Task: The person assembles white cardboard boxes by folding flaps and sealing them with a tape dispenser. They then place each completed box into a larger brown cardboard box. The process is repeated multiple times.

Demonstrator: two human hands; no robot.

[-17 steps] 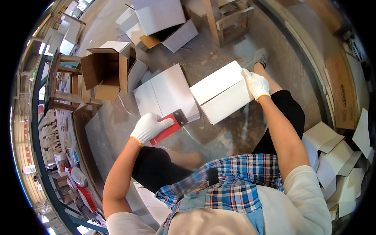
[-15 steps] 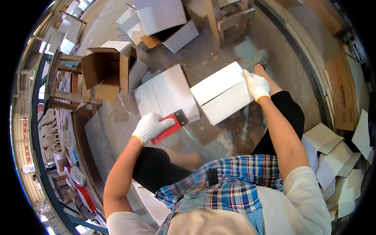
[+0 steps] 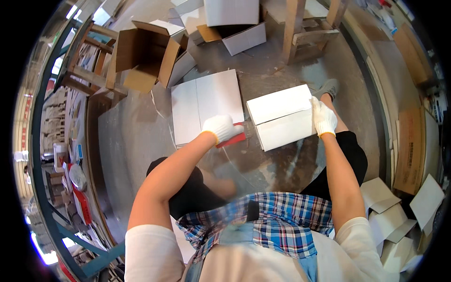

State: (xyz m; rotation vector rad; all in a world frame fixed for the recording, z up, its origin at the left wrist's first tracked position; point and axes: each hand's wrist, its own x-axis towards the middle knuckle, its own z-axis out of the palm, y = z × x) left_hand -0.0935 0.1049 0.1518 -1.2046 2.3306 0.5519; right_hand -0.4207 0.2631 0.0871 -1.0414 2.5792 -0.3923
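Clamping knit-gloved left hand [image 3: 219, 128] round flat red tool [image 3: 233, 140], resting right hand [image 3: 324, 116], grip unclear, against smooth white cardboard box [image 3: 283, 123], long axis rising toward frame's upper right.

Near centre are two gloved hands, left hand [image 3: 218, 128] and right hand [image 3: 324, 116], one red object [image 3: 233, 140], one closed white box [image 3: 283, 129] and one pile of flat cardboard [image 3: 217, 96], its sheets uncountable. One open brown-lined carton [image 3: 170, 60] lies upper left; pale cartons [image 3: 386, 220] heaped lower right overlap too much to count.
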